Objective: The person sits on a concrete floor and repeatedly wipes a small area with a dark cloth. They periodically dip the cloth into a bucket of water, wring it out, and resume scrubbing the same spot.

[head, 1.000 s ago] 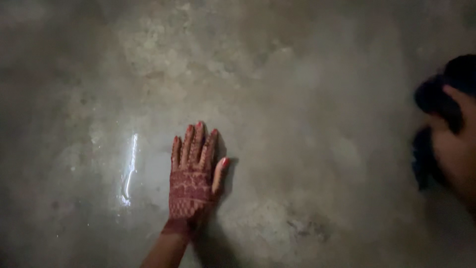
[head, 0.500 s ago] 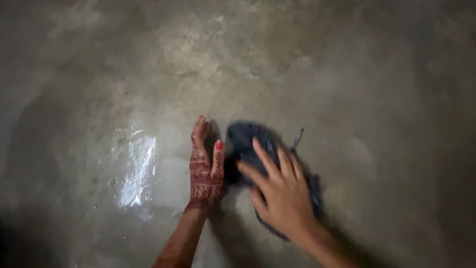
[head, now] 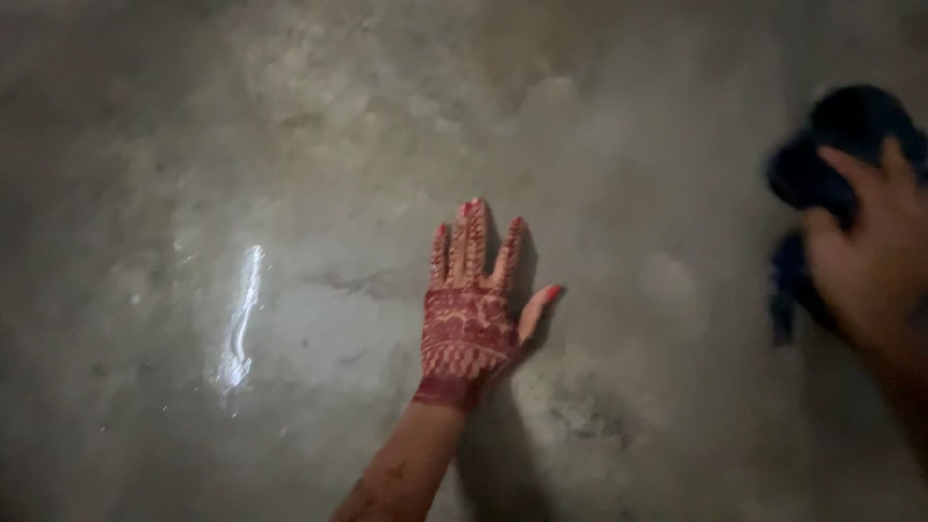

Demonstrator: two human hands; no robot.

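Observation:
My left hand [head: 471, 314], covered in red henna patterns with red nails, lies flat on the grey concrete floor [head: 338, 145], fingers stretched forward and slightly apart, holding nothing. My right hand [head: 865, 261] is at the right edge of the view, blurred, pressing a dark blue cloth [head: 831, 145] against the floor. The cloth bunches up above and to the left of the fingers. The two hands are well apart.
The floor is wet and mottled, with a bright streak of reflected light [head: 242, 324] left of my left hand. Darker damp patches spread around the middle. Nothing else stands on the floor in view.
The right hand swept the dark cloth from beside the left hand out to the right edge. The left hand stayed flat on the floor.

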